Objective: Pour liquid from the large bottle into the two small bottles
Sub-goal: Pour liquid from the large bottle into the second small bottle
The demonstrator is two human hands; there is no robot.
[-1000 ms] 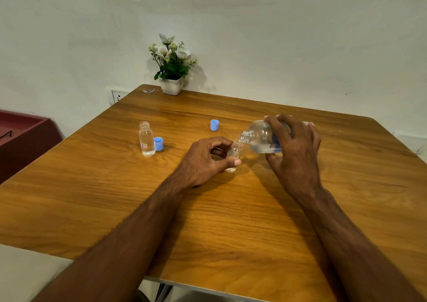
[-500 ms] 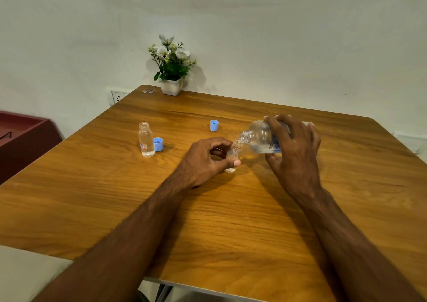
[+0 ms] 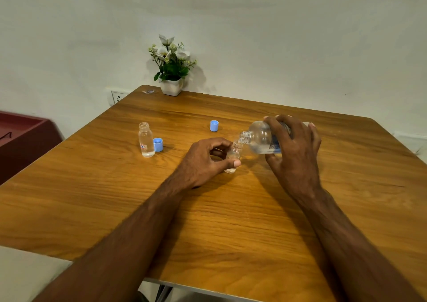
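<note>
Two small bottles in play, one apparently done, one mid-fill. Large bottle [image 3: 261,140] tipped near horizontal in right hand [image 3: 293,147], fingers [image 3: 280,126] wrapped over its body, mouth just above and touching or nearly touching the neck of the small bottle being filled [image 3: 233,156]. That small bottle standing on the table [image 3: 231,209], pinched upright by left hand [image 3: 203,160], thumb in front, fingers [image 3: 219,141] curled behind. Fill level there hard to read; some clear liquid near the bottom at most, so judged early in this pour. No stream clearly visible.

Well away from the left fingers, toward the far left: second small bottle [image 3: 146,140], uncapped, upright, looks mostly full of clear liquid, so judged already filled. Blue cap [image 3: 158,144] touching or just beside it. Another blue cap [image 3: 214,125] beyond the left fingers, apart from everything.

Left to do, by judgement: finish this fill, right the large bottle, maybe recap.

Potted flowers [image 3: 172,70] at the far table edge, not involved.
</note>
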